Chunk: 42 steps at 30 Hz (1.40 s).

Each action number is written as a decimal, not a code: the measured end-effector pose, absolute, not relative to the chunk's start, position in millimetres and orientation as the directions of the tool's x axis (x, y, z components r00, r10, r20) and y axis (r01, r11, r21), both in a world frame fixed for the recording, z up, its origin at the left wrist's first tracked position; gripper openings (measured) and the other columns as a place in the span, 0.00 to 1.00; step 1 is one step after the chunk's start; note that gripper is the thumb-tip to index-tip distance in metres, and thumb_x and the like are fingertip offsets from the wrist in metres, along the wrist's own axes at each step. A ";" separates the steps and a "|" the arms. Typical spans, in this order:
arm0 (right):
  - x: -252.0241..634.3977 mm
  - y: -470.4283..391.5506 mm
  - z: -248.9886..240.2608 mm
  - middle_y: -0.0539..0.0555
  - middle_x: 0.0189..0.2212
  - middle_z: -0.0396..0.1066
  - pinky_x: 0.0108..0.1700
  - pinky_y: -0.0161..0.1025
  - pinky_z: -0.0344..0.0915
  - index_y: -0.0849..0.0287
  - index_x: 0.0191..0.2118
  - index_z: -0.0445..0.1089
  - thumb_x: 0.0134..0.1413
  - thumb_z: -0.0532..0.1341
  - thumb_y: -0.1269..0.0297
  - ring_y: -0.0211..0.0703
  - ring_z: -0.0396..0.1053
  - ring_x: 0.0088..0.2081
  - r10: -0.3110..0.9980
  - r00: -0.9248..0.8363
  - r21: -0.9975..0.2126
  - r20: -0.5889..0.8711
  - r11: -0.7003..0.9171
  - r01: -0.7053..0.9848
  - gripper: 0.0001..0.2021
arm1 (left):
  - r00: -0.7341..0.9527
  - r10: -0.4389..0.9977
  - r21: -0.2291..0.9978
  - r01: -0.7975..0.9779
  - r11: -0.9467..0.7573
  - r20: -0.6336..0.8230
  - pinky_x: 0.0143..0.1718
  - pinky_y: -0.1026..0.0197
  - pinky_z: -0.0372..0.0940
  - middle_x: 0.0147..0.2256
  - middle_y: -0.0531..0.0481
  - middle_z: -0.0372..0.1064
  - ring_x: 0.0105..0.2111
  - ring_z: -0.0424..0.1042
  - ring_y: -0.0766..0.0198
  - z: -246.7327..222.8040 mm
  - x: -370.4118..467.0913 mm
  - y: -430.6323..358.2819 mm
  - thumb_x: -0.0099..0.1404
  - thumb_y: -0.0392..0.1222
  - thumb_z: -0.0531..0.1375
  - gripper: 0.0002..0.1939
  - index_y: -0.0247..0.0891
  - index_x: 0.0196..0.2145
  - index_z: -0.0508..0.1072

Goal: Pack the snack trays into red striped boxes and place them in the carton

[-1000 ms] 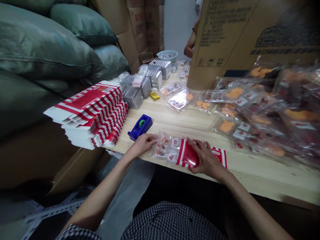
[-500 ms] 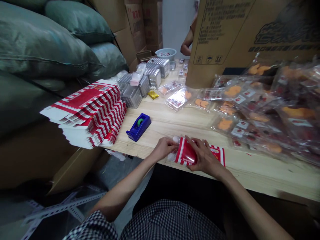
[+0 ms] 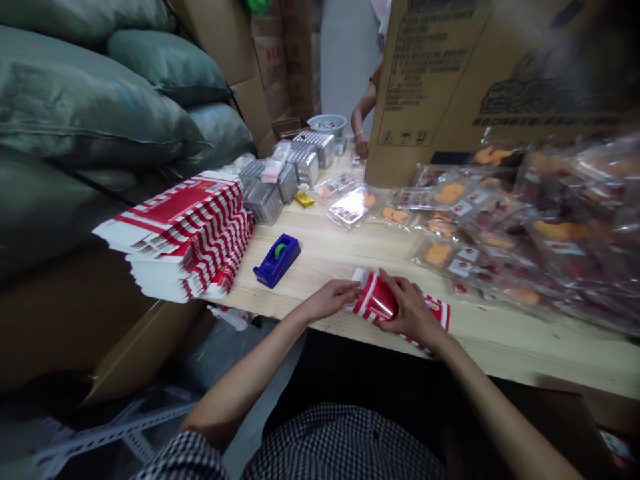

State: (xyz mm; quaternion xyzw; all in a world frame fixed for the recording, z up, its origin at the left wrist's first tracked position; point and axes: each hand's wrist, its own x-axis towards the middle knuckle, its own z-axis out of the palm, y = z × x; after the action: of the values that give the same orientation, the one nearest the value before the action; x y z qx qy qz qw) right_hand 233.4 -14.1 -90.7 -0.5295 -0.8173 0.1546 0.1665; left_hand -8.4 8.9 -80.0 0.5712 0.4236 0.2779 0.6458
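Note:
A small red-and-white striped paper carton [image 3: 381, 297] is tilted up a little off the table's front edge. My right hand [image 3: 410, 310] is wrapped over it from the right, closed, with the thumb on the near side. At the carton's white left end, my left hand [image 3: 334, 298] has its fingers against the flaps, gripping there; the fingertips are partly hidden. Another flat red-and-white carton [image 3: 439, 312] lies under my right hand. To the left stands a blue tape dispenser [image 3: 277, 260] with a green core.
A tall stack of flat striped cartons [image 3: 200, 233] stands at the left edge. Clear plastic boxes [image 3: 265, 200] and a yellow packet [image 3: 304, 199] lie behind. Bagged orange pieces [image 3: 440, 252] pile up on the right. Beyond the big cardboard box [image 3: 430, 87], another person's hand [image 3: 361, 145] reaches down.
The carton's left end has been lifted and tilted in my right hand. My left fingers have straightened from a pinch at its end. The other person's hand has come down to the table.

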 end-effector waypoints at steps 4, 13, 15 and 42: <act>219.3 -18.3 -65.4 0.63 0.56 0.57 0.60 0.63 0.60 0.49 0.75 0.34 0.46 0.70 0.57 0.67 0.61 0.57 0.937 -0.067 -0.539 0.342 0.254 0.803 0.57 | 0.012 0.991 0.972 0.191 -0.135 0.136 0.65 0.45 0.57 0.63 0.37 0.63 0.64 0.62 0.51 -60.9 5.0 -17.5 0.65 0.44 0.64 0.28 0.40 0.61 0.66; 203.8 -66.9 -50.6 0.64 0.62 0.51 0.63 0.66 0.60 0.45 0.74 0.37 0.61 0.63 0.61 0.64 0.56 0.64 0.747 0.297 -0.696 0.595 0.294 0.655 0.43 | 0.419 0.888 0.974 0.029 -0.223 0.191 0.67 0.52 0.55 0.64 0.41 0.62 0.65 0.60 0.52 -21.7 30.0 -2.1 0.71 0.46 0.58 0.32 0.37 0.68 0.55; 220.8 -67.0 -53.8 0.62 0.62 0.56 0.62 0.66 0.61 0.43 0.73 0.45 0.64 0.59 0.63 0.62 0.58 0.64 0.752 0.250 -0.692 0.610 0.352 0.630 0.36 | 0.498 0.847 0.966 0.064 -0.251 0.187 0.67 0.51 0.54 0.64 0.40 0.62 0.67 0.57 0.51 -18.0 20.3 7.0 0.70 0.45 0.58 0.31 0.37 0.68 0.58; 232.8 -34.3 -12.1 0.56 0.44 0.67 0.47 0.43 0.69 0.56 0.41 0.74 0.66 0.59 0.71 0.46 0.70 0.47 0.735 0.007 -0.608 0.678 0.555 0.568 0.06 | 0.299 0.608 0.467 0.427 -0.774 0.735 0.51 0.55 0.70 0.51 0.42 0.66 0.52 0.70 0.57 -30.0 13.0 16.3 0.68 0.33 0.62 0.15 0.42 0.52 0.74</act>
State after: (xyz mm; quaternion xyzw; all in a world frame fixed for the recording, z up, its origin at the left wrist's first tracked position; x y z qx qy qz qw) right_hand 232.8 -34.3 -12.1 -0.4653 -0.7003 0.0781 0.5357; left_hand 13.0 16.3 -30.0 0.8007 0.3233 0.4960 0.0912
